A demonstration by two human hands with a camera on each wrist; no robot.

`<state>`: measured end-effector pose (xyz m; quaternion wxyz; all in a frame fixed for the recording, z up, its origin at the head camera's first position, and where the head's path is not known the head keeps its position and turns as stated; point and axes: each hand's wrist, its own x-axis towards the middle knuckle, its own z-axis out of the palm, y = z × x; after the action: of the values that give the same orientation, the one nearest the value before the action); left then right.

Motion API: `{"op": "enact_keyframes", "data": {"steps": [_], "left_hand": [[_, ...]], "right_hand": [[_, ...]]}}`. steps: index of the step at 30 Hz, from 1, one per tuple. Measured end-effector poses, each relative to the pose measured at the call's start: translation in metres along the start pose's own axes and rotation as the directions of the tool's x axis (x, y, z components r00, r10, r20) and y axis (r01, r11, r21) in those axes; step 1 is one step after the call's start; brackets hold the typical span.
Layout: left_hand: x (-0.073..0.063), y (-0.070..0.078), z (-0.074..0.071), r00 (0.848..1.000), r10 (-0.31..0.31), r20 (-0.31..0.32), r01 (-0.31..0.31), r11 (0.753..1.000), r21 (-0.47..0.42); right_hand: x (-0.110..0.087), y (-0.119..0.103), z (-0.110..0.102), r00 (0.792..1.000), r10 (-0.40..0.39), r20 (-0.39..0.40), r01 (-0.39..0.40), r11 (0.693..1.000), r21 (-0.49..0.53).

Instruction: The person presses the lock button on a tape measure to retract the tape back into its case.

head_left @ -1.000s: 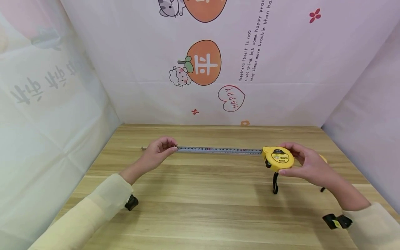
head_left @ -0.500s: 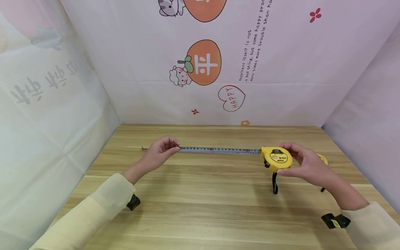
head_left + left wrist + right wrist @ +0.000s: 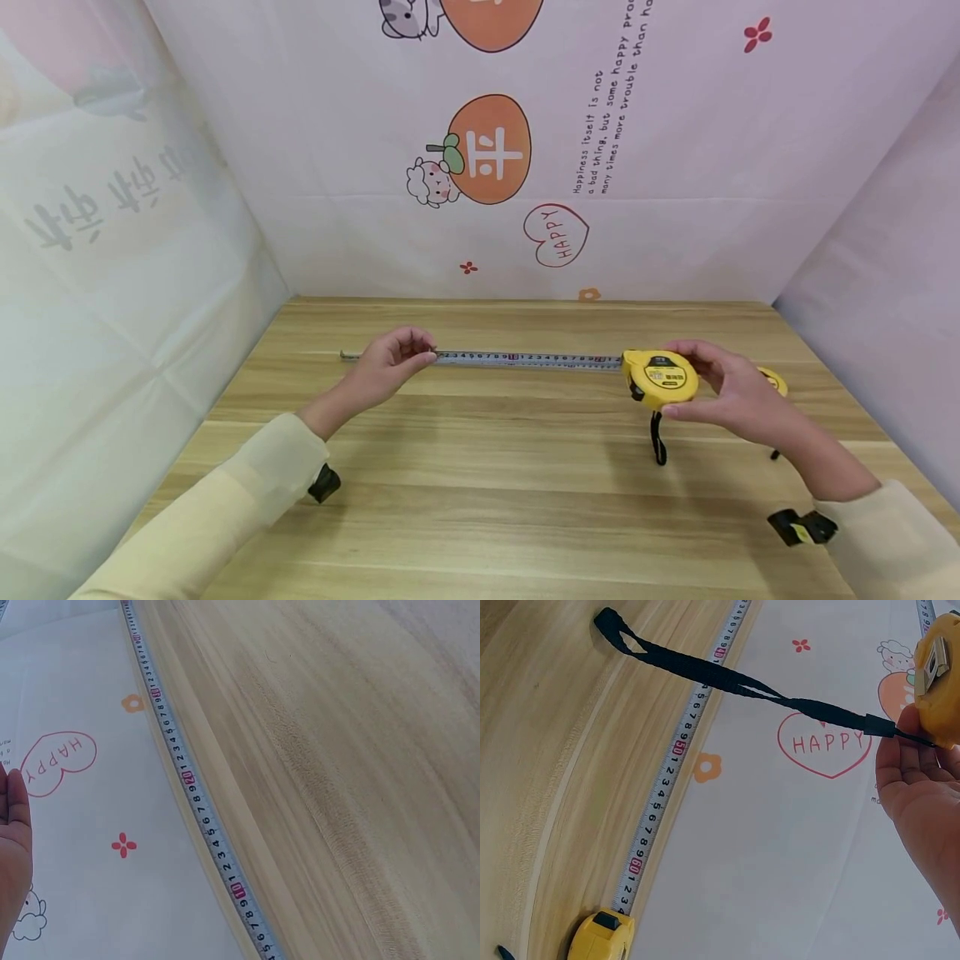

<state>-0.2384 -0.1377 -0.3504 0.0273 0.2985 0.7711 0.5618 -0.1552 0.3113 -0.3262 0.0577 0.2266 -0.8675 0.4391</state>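
Note:
My right hand (image 3: 738, 396) grips the yellow case of a tape measure (image 3: 660, 379), held above the table, with a black wrist strap (image 3: 705, 671) hanging from it. Its steel blade (image 3: 540, 357) runs left to my left hand (image 3: 386, 367), which pinches the blade's end between thumb and fingers. Beneath and just behind this blade, a second tape measure's blade (image 3: 202, 806) lies stretched along the table's back edge. Its tip shows left of my left hand. That tape's yellow case (image 3: 600, 937) rests on the table, partly hidden behind my right hand in the head view.
The wood-grain table (image 3: 480, 500) meets a white printed cloth (image 3: 360, 167) at the back, with more cloth hanging at both sides. A black strap end (image 3: 775, 455) of the second tape lies at the right. Small black devices (image 3: 801, 528) sit at both wrists.
My right hand has moved slightly left with the tape measure, and my left hand slightly right. The blade between them has become a little shorter. The tape on the table stays put.

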Motion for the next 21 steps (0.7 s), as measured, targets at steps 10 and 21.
{"op": "enact_keyframes", "data": {"steps": [10, 21], "left_hand": [[0.0013, 0.0024, 0.0026, 1.0, 0.01, 0.006, -0.01, 1.0, -0.006], [0.0016, 0.002, 0.0061, 1.0, 0.029, 0.01, -0.029, 1.0, -0.007]], "right_hand": [[0.001, -0.0012, 0.0008, 1.0, -0.002, 0.001, 0.002, 1.0, -0.001], [0.0024, -0.0031, 0.0039, 1.0, 0.016, 0.009, -0.015, 1.0, -0.02]]}}
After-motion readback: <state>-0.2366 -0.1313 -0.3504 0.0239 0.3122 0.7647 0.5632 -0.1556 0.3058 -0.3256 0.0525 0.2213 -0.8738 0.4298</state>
